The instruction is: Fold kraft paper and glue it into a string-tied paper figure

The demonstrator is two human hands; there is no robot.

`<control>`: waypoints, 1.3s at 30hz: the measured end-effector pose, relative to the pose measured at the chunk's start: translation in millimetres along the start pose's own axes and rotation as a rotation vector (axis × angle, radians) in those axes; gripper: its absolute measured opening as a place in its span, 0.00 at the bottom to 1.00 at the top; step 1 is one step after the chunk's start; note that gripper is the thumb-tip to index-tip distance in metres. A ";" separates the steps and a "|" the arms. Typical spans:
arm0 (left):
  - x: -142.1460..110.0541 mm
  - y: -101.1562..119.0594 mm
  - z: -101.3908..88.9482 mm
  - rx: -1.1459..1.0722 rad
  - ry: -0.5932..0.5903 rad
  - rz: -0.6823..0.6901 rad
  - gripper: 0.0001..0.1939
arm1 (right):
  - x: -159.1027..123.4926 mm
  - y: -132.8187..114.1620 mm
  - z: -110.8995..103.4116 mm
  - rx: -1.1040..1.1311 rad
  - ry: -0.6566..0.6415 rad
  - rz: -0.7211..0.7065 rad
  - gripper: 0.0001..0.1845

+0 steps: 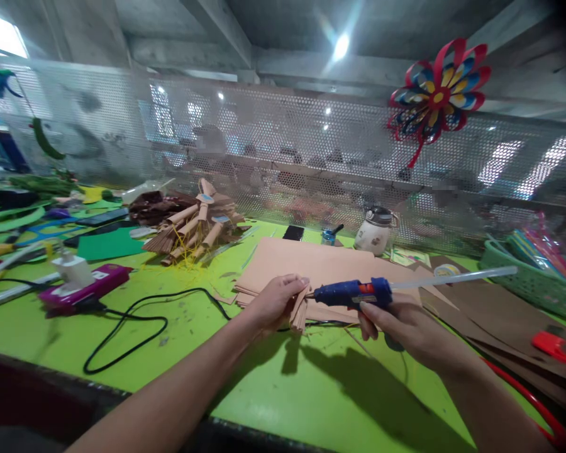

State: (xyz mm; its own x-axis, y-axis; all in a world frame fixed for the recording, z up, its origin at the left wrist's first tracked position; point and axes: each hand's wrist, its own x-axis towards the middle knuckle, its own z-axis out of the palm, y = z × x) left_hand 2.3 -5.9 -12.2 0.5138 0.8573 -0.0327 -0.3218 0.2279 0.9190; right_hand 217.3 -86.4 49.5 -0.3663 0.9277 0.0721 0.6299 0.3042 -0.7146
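My left hand (276, 301) is closed on a small folded piece of brown paper (300, 311), held above the green table (122, 327). My right hand (399, 324) grips a blue hot glue gun (353, 293) with its nozzle pointing left at the folded paper. A clear glue stick (453, 277) juts out of the gun's back toward the right. Behind both hands lies a stack of tan paper sheets (311, 261).
A heap of rolled brown paper pieces (195, 223) sits at the back left. A magenta power strip (82, 288) with a black cable (136, 321) lies left. A white jar (375, 231), green basket (532, 277), red tool (551, 346) and brown sheets (500, 314) are right. A paper pinwheel (438, 88) hangs on the mesh screen.
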 end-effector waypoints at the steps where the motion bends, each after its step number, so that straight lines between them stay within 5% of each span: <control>1: 0.3 -0.3 -0.2 -0.003 -0.007 0.006 0.11 | -0.3 0.4 0.0 0.000 -0.003 0.000 0.26; 7: 0.1 2.3 2.3 -0.033 -0.004 -0.020 0.12 | -6.5 3.8 -1.0 0.070 -0.138 -0.032 0.25; 20: 0.3 1.9 0.7 -0.006 -0.003 -0.009 0.12 | 2.3 6.8 -0.8 0.105 -0.007 -0.024 0.26; 31: -1.0 3.9 3.8 -0.047 0.026 0.003 0.13 | -8.1 7.7 -3.7 0.212 -0.138 -0.072 0.24; 35: -1.5 4.3 3.3 -0.001 0.057 0.006 0.13 | 3.1 17.4 -5.5 0.292 0.123 -0.032 0.24; 39: 0.0 1.3 2.7 0.022 0.064 0.009 0.13 | 24.1 44.1 -2.2 0.082 0.496 0.064 0.24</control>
State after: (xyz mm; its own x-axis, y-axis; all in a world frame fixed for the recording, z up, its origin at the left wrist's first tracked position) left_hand 4.0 -6.8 -9.9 0.4585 0.8873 -0.0486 -0.3081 0.2100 0.9279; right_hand 237.8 -50.2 21.3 0.0537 0.9410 0.3341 0.5775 0.2437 -0.7792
